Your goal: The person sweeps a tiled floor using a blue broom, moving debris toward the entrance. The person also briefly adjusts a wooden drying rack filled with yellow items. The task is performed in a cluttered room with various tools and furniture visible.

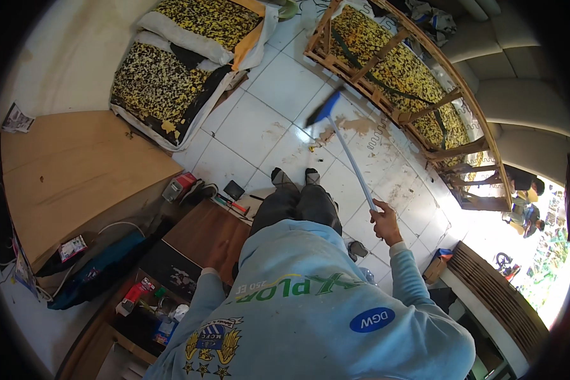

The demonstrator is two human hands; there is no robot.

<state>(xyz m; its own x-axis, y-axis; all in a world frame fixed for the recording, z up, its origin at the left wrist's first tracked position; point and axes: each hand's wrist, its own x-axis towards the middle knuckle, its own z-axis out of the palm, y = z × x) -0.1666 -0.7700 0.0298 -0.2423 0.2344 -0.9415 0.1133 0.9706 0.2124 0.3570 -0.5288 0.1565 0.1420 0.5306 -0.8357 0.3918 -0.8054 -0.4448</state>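
My right hand (386, 223) is closed around the upper end of a broom's pale blue handle (351, 158). The broom's blue head (327, 106), with dark bristles, reaches the white tiled floor (234, 168) ahead of my feet. Brown dust and scraps (354, 126) lie beside the head, along with a loose zigzag spring (377, 134). My left hand (216, 254) is low at my left side, resting on or just over a dark brown wooden surface (199, 231). Its fingers look extended, with nothing seen in them.
Foam-padded cushions (164, 95) lean at the far left. A wooden furniture frame (418, 117) with springs and speckled foam stands at right, before a grey sofa (513, 63). A tan board (76, 177) and a red box (179, 185) are at left. People (525, 209) appear outside at right.
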